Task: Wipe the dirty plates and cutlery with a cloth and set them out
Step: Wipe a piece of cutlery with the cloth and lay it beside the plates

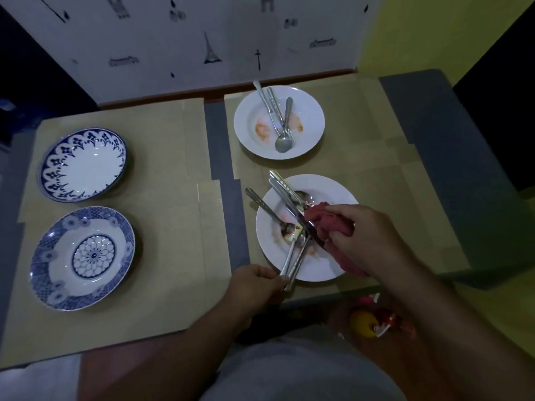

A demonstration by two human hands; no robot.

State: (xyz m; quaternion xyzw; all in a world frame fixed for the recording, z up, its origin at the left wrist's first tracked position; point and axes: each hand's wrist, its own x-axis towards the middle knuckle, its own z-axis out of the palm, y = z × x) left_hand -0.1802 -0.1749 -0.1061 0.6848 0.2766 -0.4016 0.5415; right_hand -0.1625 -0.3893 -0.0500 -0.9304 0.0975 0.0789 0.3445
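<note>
A white plate (pixel 335 192) with reddish smears lies near the table's front edge, with several pieces of cutlery (pixel 278 209) crossed on it. My left hand (pixel 254 285) grips the handles of two pieces of cutlery (pixel 293 264) at the plate's front rim. My right hand (pixel 362 235) holds a red cloth (pixel 327 224) over the plate, touching a knife there. Farther back, a second white plate (pixel 309 105) with orange stains carries a spoon, a knife and another utensil (pixel 282 120).
Two blue-patterned plates sit on the left: one (pixel 84 164) at the back, one (pixel 82 259) in front. Brown cardboard (pixel 173 175) covers the grey table. A patterned white wall stands behind. A yellow and red object (pixel 373 322) lies below the table's edge.
</note>
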